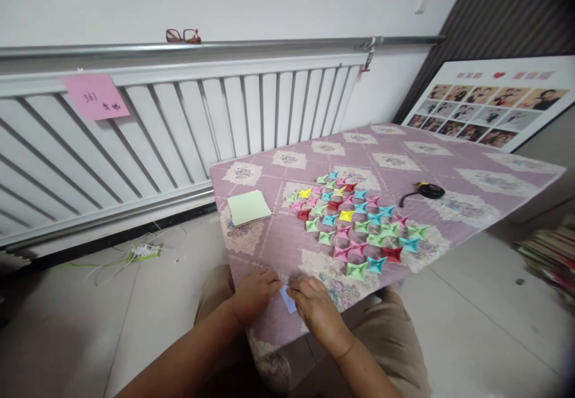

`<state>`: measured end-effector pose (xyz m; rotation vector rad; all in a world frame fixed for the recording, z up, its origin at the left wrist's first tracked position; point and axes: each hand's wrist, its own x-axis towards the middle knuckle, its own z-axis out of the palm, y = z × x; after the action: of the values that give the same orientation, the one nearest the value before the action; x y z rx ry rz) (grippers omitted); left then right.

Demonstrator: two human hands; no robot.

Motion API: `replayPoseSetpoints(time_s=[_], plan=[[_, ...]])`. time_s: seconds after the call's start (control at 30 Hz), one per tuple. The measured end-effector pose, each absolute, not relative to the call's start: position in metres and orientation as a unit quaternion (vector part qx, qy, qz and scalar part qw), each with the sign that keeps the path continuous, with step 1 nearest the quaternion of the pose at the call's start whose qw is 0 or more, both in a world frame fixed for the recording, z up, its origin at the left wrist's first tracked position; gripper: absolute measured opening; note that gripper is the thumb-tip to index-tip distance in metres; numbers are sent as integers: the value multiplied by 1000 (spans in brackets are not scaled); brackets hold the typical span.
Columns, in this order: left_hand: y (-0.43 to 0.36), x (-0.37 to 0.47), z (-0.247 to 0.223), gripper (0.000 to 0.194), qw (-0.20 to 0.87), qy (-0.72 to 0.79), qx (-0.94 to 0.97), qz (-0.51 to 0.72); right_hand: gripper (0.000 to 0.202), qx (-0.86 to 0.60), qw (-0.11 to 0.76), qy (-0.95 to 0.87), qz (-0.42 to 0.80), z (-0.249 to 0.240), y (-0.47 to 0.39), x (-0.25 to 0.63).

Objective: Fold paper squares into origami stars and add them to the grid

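Observation:
A small blue-violet piece of folded paper (288, 299) lies on the tablecloth near the table's front corner. My left hand (257, 293) is at its left edge, fingers curled together and pinching it. From the right, my right hand (314, 305) grips its upper right edge with bent fingers. Part of the paper is hidden under the fingertips. Several folded paper pieces (346, 216) in green, blue, pink, red and yellow stand in rows beyond my right hand. A stack of pale green paper sheets (249, 207) sits at the table's left side.
The table (287, 236) has a purple patterned cloth. A black object with a strap (430, 190) lies to the right. Behind stands a white radiator (233, 110) with a pink note (96, 96); glasses (183, 36) rest on the pipe above. A photo board (487, 101) leans at the back right.

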<state>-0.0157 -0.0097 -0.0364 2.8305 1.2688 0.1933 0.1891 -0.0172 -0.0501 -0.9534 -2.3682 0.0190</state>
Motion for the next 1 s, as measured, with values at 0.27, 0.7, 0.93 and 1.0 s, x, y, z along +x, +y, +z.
replayPoseSetpoints(time_s=[0.27,0.7,0.93,1.0], plan=[[-12,-16,-34,15,-4,416,908,45,12,-359,242,-900,-39,-48,-20,189],[-22,-4,-29,25,20,460,886,59,27,-405,185,-893,-63,-51,-38,182],[-27,0,-29,29,52,447,893,24,33,-394,200,-895,-62,-53,-47,190],[-29,-1,-29,30,55,450,891,23,36,-394,198,-896,-63,-53,-51,193]])
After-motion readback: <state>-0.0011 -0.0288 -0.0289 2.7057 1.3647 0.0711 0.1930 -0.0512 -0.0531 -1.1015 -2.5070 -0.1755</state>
